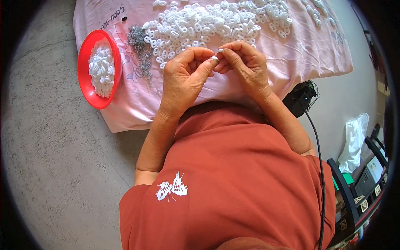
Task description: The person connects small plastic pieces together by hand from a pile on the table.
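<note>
Both hands meet over the near edge of a pink cloth, fingertips almost touching. My left hand (186,75) is closed in a pinch, thumb against fingers; whatever sits between them is too small to make out. Beside it, my right hand (246,66) pinches a small white plastic piece (220,50), mostly hidden by the fingertips. Just beyond the hands spreads a big heap of white oval plastic pieces with two holes (200,25). Left of that heap lies a tangled pile of small grey metal parts (139,41), perhaps springs.
A red bowl (83,79) of white plastic pieces stands at the cloth's left edge. The pink cloth (308,54) covers the work surface. A black device (301,99) with a cable is near its right front edge. A white bag (354,141) and a dark rack (354,204) stand at right.
</note>
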The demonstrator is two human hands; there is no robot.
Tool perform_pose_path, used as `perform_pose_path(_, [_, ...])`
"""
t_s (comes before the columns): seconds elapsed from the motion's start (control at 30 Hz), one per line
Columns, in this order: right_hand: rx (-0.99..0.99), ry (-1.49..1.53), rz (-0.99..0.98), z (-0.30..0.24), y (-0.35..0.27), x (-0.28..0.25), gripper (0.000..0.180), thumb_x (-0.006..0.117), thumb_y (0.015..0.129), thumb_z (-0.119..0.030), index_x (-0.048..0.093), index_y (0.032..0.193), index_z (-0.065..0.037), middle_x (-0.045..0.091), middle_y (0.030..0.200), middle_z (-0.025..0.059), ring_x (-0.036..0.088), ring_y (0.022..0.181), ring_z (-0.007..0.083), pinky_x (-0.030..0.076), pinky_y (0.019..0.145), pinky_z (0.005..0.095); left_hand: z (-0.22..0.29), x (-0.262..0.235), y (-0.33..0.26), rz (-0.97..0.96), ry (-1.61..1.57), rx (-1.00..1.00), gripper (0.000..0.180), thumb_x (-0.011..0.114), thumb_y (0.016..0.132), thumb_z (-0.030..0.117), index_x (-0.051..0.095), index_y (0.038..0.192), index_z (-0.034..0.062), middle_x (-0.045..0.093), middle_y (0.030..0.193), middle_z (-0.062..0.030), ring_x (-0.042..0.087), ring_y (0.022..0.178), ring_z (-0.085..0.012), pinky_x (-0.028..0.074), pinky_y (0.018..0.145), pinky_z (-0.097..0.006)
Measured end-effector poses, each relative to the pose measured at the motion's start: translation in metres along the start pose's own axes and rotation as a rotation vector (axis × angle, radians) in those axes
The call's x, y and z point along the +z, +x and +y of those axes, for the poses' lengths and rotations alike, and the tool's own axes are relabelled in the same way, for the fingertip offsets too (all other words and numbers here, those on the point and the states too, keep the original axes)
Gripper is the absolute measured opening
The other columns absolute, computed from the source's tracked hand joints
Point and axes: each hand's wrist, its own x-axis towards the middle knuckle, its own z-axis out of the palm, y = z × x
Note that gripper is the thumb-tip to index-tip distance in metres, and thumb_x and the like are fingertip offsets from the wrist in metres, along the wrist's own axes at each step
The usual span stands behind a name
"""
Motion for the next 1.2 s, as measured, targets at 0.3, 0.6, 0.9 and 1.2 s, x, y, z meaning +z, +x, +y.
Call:
perform_pose_path(0.3, [0.024, -0.022, 0.036, -0.001, -0.001, 0.004, 0.015, 0.051, 0.100, -0.012, 0.057, 0.102, 0.002, 0.068, 0.083, 0.0100, 0.067, 0.069, 0.0132, 0.055, 0.059, 0.0231, -0.007, -0.005, 0.006, 0.057, -0.226, -0.037, 0.014, 0.061, 0.093, 0.002, 0.063, 0.106, -0.0037, 0.068, 0.089, -0.0074, 0.066, 0.076, -0.0111, 0.054, 0.068, -0.023])
perform_pose_path(0.6, [0.076, -0.037, 0.061, -0.004, 0.001, 0.005, 0.015, 0.053, 0.099, -0.013, 0.058, 0.095, 0.000, 0.067, 0.075, 0.0068, 0.062, 0.057, 0.0087, 0.051, 0.051, 0.0215, -0.019, -0.002, 0.014, 0.099, -0.396, -0.063, 0.017, 0.062, 0.093, 0.005, 0.063, 0.108, -0.0022, 0.069, 0.092, -0.0084, 0.067, 0.077, -0.0129, 0.054, 0.068, -0.023])
perform_pose_path(0.9, [0.102, 0.026, 0.083, -0.004, 0.002, 0.005, 0.015, 0.054, 0.099, -0.014, 0.059, 0.096, 0.000, 0.068, 0.077, 0.0083, 0.064, 0.058, 0.0107, 0.052, 0.050, 0.0214, -0.023, 0.001, 0.016, 0.110, -0.486, -0.105, 0.018, 0.063, 0.093, 0.007, 0.064, 0.109, -0.0020, 0.070, 0.093, -0.0087, 0.068, 0.077, -0.0128, 0.055, 0.067, -0.022])
perform_pose_path(1.2, [0.113, 0.052, 0.075, -0.006, 0.002, 0.003, 0.015, 0.053, 0.099, -0.012, 0.058, 0.095, 0.001, 0.070, 0.079, 0.0115, 0.066, 0.059, 0.0124, 0.053, 0.051, 0.0226, -0.027, 0.004, 0.016, 0.111, -0.492, -0.113, 0.019, 0.064, 0.093, 0.009, 0.064, 0.109, -0.0018, 0.070, 0.091, -0.0086, 0.067, 0.077, -0.0123, 0.054, 0.066, -0.021])
